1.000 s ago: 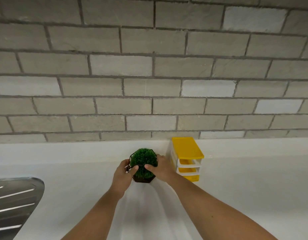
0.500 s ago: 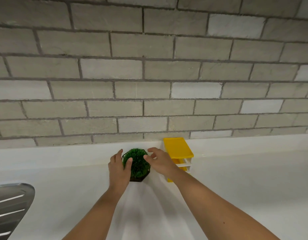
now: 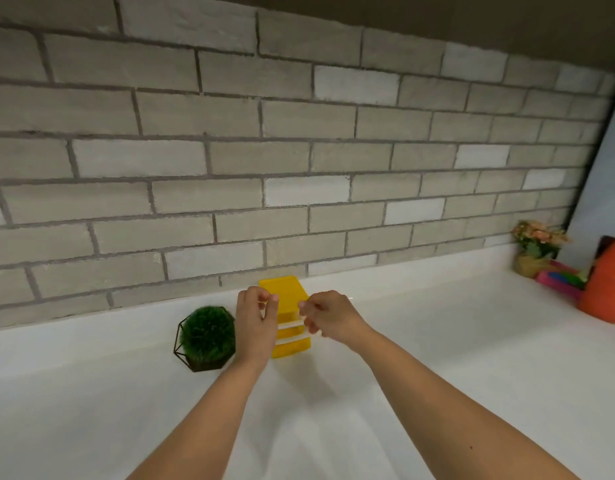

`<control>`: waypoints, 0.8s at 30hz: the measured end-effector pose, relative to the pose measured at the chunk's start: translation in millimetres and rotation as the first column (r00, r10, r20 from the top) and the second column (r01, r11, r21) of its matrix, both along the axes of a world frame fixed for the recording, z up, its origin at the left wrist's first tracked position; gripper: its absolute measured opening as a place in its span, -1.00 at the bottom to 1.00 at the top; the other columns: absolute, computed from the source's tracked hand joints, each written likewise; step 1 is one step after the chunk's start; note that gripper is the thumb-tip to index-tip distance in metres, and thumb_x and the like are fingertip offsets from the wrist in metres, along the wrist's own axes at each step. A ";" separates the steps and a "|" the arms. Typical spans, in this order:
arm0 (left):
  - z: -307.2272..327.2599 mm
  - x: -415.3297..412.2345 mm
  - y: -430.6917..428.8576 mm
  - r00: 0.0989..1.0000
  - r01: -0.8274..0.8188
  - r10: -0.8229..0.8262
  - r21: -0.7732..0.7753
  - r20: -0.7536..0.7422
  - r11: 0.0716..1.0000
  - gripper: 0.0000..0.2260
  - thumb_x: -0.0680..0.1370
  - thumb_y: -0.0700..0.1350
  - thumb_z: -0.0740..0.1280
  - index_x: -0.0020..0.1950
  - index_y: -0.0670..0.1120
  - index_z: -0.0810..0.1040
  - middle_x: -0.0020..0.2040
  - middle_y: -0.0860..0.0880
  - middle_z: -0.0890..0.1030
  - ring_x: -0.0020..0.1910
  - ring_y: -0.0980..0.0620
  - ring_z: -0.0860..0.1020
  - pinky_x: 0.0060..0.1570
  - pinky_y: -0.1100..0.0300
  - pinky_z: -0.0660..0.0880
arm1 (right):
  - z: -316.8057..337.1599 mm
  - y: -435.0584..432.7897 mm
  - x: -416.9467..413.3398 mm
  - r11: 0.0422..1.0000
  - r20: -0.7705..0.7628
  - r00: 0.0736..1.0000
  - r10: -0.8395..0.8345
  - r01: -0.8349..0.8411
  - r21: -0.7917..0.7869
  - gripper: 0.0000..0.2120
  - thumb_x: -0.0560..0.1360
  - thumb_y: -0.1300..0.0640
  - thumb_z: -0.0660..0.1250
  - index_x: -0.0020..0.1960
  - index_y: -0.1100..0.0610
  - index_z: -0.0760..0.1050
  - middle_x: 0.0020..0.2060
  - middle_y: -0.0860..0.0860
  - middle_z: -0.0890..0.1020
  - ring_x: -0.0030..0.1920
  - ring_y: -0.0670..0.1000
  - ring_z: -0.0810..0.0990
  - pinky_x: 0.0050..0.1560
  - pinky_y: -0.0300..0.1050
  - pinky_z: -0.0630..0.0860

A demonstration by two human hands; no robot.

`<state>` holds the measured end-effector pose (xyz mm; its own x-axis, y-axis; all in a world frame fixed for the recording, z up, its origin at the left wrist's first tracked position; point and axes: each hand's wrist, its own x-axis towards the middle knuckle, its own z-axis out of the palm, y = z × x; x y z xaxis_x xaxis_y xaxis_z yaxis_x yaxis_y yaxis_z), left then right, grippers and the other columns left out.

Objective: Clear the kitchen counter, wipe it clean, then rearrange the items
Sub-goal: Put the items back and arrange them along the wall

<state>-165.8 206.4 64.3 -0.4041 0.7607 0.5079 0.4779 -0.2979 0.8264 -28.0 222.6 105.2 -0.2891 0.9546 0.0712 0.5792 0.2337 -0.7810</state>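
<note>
Looking down at the grey brick wall [image 3: 299,150] first, since it fills most of the view and runs along the whole back edge. Below it is the white table [image 3: 437,341], and both my bare forearms reach out over the middle of it. Way over at the right edge there's an orange jug [image 3: 607,282], partly cut off and kinda blurry, so no details from me on that. Next down in size is the little green grass plant [image 3: 207,336], a round tuft sitting upright in a dark wire frame, on the table just left of my hands and close to the wall. Right beside it is the yellow drawer unit [image 3: 285,292], with a yellow top, white rails and yellow drawer fronts, standing upright on the table close to the back edge. My left grip [image 3: 256,323] is curled round its left side near the top, and sits between the plant and the unit. My right grip [image 3: 330,317] has curled fingers pinching the right side, so I'm holding it from both sides. Back in the far right corner there's a small pot of orange flowers [image 3: 536,247] against the wall. A pink thing [image 3: 558,280] with some blue and green on it lies between the flowers and the jug. Can't tell what it is.
</note>
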 end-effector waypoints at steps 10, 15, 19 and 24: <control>17.5 146.3 -12.5 0.974 0.225 -0.224 -0.044 0.013 0.973 -0.89 0.57 -0.17 0.24 -0.16 -0.10 0.45 -0.11 -0.06 0.47 -0.19 0.05 0.42 -0.23 0.33 0.25 | 13.1 -40.9 145.7 0.977 -0.021 0.978 -0.209 0.209 0.036 -0.69 0.57 0.04 0.19 -0.02 0.26 0.58 -0.26 0.06 0.60 -0.29 0.01 0.56 -0.28 -0.24 0.43; 22.4 234.4 -27.4 0.939 0.344 -0.343 -0.051 0.032 0.937 -0.89 0.57 -0.15 0.23 -0.14 -0.11 0.46 -0.10 -0.04 0.48 -0.23 0.19 0.42 -0.24 0.49 0.29 | 13.7 -63.7 233.7 0.952 -0.016 0.953 -0.303 0.304 0.038 -0.67 0.57 0.01 0.20 -0.01 0.27 0.57 -0.26 0.05 0.61 -0.30 -0.03 0.57 -0.26 -0.22 0.45; 22.4 311.7 -42.0 0.898 0.440 -0.439 -0.075 0.035 0.895 -0.87 0.59 -0.13 0.21 -0.13 -0.12 0.47 -0.08 -0.03 0.48 -0.21 0.18 0.43 -0.20 0.43 0.32 | 10.9 -84.4 310.3 0.928 0.006 0.929 -0.371 0.371 0.039 -0.67 0.58 0.02 0.19 -0.01 0.26 0.57 -0.24 0.06 0.62 -0.28 -0.03 0.58 -0.26 -0.24 0.45; 17.6 403.8 -55.5 0.864 0.503 -0.502 -0.079 0.031 0.861 -0.88 0.59 -0.13 0.21 -0.12 -0.11 0.47 -0.08 -0.04 0.47 -0.22 0.17 0.42 -0.22 0.42 0.32 | 2.6 -108.2 403.8 0.900 0.041 0.899 -0.436 0.435 0.035 -0.68 0.58 0.03 0.19 -0.01 0.26 0.58 -0.23 0.06 0.62 -0.26 -0.01 0.59 -0.26 -0.22 0.45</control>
